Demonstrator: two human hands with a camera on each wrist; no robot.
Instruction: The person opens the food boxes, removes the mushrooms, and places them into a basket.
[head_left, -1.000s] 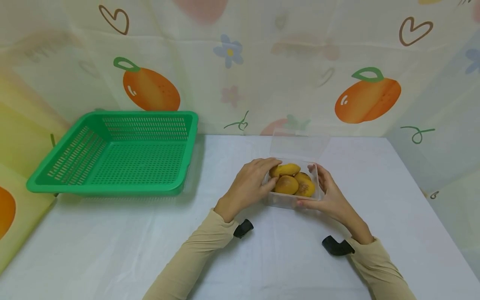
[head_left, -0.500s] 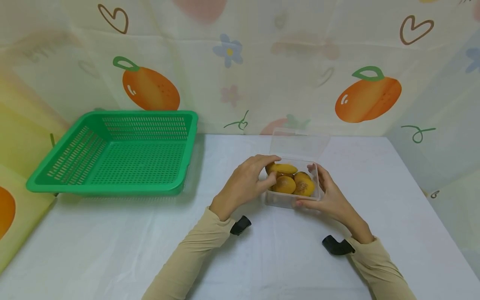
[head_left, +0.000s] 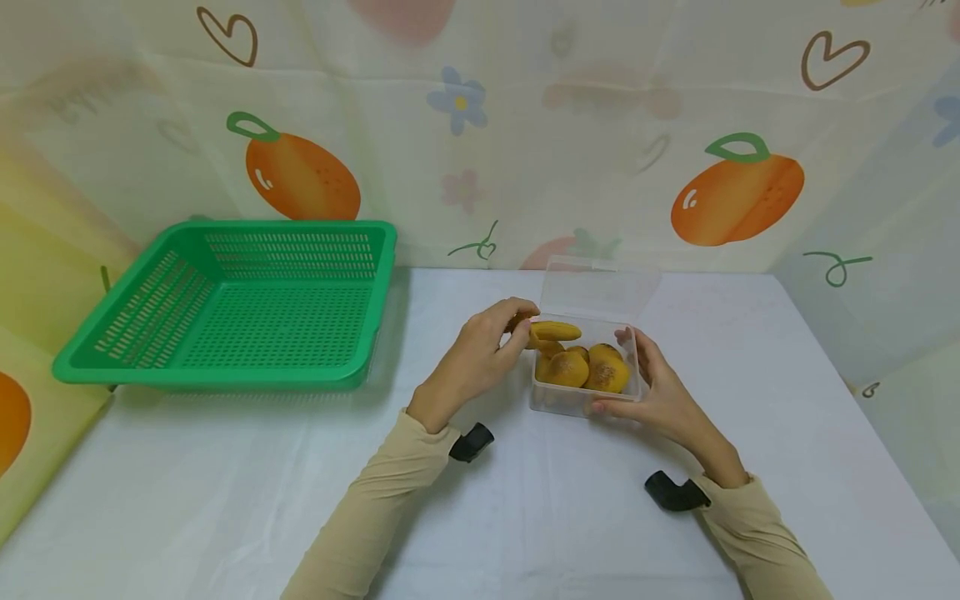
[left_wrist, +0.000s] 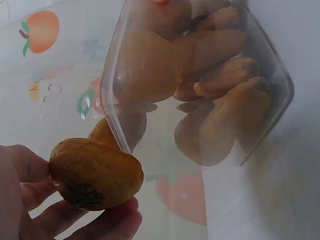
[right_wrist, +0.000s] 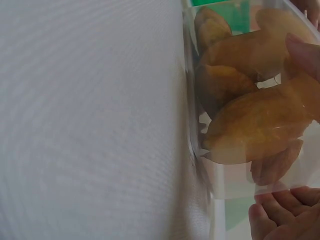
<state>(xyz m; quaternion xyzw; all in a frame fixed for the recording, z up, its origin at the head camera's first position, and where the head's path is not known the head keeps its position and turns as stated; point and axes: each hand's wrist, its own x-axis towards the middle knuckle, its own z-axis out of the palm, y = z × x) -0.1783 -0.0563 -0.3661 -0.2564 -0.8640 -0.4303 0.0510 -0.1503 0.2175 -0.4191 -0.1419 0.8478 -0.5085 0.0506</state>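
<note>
A clear plastic box [head_left: 547,400] with its hinged lid [head_left: 596,289] open stands on the white table and holds several golden-brown buns [head_left: 592,371]. My left hand [head_left: 480,358] pinches one bun [head_left: 551,331] and holds it just above the box's left rim; in the left wrist view that bun [left_wrist: 95,172] sits between my thumb and fingers beside the box [left_wrist: 200,80]. My right hand [head_left: 652,387] grips the box's right side, its fingers curled round the wall; the right wrist view shows the box [right_wrist: 200,165] and the buns [right_wrist: 255,120] through the plastic.
A green perforated basket [head_left: 232,304] stands at the back left of the table. A fruit-patterned cloth backdrop [head_left: 480,125] closes off the back and sides. White tablecloth [head_left: 187,492] spreads in front of the basket and the box.
My left hand has lifted one bun up and leftward out of the box. The right hand and the box have stayed in place.
</note>
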